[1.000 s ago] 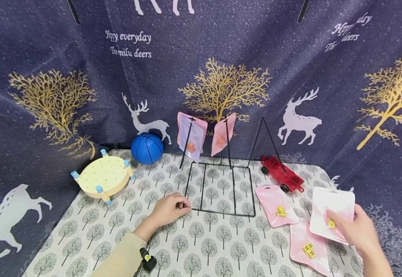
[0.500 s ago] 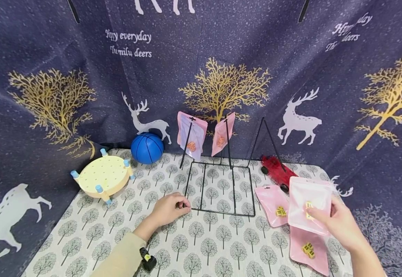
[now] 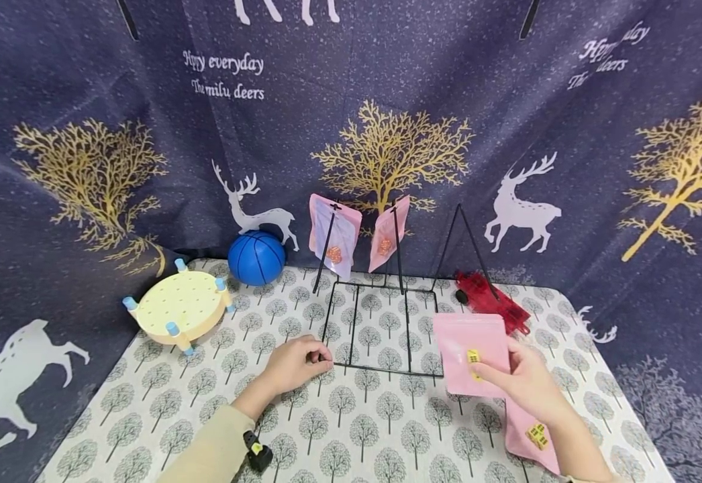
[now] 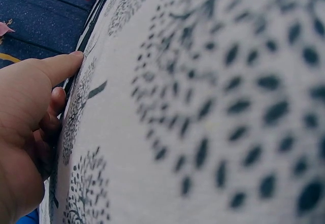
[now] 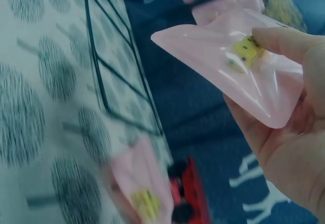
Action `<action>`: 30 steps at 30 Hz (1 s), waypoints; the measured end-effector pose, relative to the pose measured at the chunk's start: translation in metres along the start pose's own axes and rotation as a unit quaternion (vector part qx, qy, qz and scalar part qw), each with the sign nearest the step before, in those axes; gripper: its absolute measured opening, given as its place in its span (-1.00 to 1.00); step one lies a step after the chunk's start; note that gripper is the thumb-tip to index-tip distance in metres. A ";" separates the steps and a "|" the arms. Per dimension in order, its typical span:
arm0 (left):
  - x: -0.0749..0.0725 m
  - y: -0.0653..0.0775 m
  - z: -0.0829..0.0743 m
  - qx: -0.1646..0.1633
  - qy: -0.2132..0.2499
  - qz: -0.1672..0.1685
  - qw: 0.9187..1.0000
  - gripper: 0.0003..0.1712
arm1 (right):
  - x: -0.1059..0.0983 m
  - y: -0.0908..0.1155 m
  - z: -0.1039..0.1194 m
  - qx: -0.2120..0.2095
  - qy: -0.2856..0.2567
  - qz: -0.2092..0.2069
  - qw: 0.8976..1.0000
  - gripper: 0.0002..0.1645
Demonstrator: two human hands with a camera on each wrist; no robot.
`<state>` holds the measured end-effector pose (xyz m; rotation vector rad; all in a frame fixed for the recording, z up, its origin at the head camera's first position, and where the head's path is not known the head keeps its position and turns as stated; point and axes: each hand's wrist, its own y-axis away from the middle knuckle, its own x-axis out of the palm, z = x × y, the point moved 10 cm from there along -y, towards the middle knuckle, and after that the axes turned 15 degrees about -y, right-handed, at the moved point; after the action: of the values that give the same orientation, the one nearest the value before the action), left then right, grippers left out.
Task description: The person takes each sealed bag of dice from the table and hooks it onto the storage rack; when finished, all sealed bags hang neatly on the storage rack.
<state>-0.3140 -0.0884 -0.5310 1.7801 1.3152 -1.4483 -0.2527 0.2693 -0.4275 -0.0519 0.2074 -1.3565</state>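
My right hand (image 3: 532,386) pinches a pink zip bag (image 3: 455,335) with yellow dice (image 3: 474,355) inside, thumb over the dice. The bag hangs above the front right corner of a black wire display rack (image 3: 381,369). At the rack's front left corner, my left hand (image 3: 293,365) holds the wire with curled fingers; the left wrist view shows its index finger (image 4: 66,66) lying straighter. Two pink bags with orange contents hang on the rack's arms, one left (image 3: 321,208) and one right (image 3: 382,235). The left one has a lilac bag (image 3: 341,235) before it.
Another pink bag (image 3: 517,436) of dice lies under my right forearm. A further dice bag (image 5: 134,168) shows in the right wrist view, beside a red toy car chassis (image 3: 492,298). A blue ball (image 3: 257,258) and a cream pegged disc (image 3: 182,305) stand left.
My right hand has carried the pink dice bag leftward from the table's right side, over the other bags toward the rack. The left hand has stayed at the rack corner.
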 end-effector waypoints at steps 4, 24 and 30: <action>-0.001 -0.001 -0.001 0.005 0.005 -0.001 1.000 -0.91 | 0.030 -0.009 0.009 -0.030 -0.050 0.043 0.997 -0.49; 0.001 0.001 0.002 0.000 0.007 -0.003 1.000 -0.91 | 0.105 -0.030 0.055 -0.128 -0.098 0.104 0.981 -0.54; 0.001 0.001 0.002 0.001 0.015 -0.004 1.000 -0.91 | 0.111 -0.033 0.062 -0.141 -0.135 0.101 0.976 -0.52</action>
<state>-0.3140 -0.0896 -0.5326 1.8059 1.3372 -1.4317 -0.2517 0.1489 -0.3742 -0.4394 0.1691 -1.0966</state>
